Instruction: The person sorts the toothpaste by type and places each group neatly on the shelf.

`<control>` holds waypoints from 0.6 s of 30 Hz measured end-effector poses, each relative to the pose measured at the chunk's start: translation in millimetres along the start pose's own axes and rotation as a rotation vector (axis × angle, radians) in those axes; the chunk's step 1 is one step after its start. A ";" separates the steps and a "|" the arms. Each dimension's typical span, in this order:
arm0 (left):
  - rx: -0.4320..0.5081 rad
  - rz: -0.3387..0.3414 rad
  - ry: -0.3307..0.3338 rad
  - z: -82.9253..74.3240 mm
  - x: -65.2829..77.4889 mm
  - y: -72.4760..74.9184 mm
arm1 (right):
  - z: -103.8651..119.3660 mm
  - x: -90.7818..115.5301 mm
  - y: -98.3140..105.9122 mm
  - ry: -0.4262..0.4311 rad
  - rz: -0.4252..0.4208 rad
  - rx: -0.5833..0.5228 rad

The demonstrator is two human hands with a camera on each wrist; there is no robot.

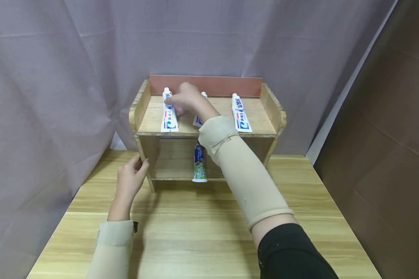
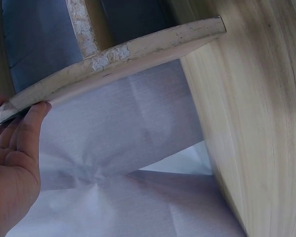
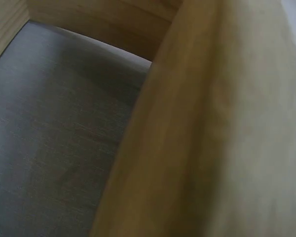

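My right hand [image 1: 188,97] is over the upper board of a small two-tier wooden shelf [image 1: 209,135], its fingers holding a white-and-blue toothpaste tube [image 1: 169,121] at the left. The tube lies cap toward the back. A second white tube [image 1: 197,121] is mostly hidden behind that hand and wrist; a third white tube [image 1: 240,112] lies at the right. On the lower tier is a blue-and-green toothpaste tube [image 1: 199,164], its cap end hidden. With thumb and fingers, my left hand [image 1: 130,176] grips the front edge of the shelf's left side panel [image 2: 64,81].
The shelf stands on a wood-grain table [image 1: 209,232]. A reddish-brown strip [image 1: 223,84] runs along its back top edge. Grey cloth [image 1: 91,58] hangs behind and to the left, brown cloth [image 1: 380,116] to the right. The right wrist view shows only wooden boards and a dark surface.
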State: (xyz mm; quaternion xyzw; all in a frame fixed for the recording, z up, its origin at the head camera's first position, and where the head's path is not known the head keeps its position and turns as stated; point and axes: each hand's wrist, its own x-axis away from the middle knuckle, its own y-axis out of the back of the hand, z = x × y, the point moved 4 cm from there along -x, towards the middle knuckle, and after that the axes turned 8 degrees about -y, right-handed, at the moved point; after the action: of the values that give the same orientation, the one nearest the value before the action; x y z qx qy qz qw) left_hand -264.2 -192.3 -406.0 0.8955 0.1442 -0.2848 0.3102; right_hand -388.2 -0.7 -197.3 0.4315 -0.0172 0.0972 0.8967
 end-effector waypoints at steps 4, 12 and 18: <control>0.004 -0.001 0.010 -0.4 0.3 -0.8 | -1.0 -1.1 0.6 0.005 -0.012 0.013; 0.008 -0.004 0.001 -1.4 0.7 -1.6 | -2.8 -1.1 1.5 0.022 -0.037 0.073; 0.010 -0.010 0.002 -1.0 0.6 -2.1 | -5.6 -1.4 1.1 -0.005 -0.020 0.059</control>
State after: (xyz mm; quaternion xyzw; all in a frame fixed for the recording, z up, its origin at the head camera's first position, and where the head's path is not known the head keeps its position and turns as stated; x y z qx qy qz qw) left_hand -264.2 -190.0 -406.8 0.8967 0.1474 -0.2860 0.3040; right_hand -390.1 4.1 -200.1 0.4581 -0.0125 0.0876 0.8845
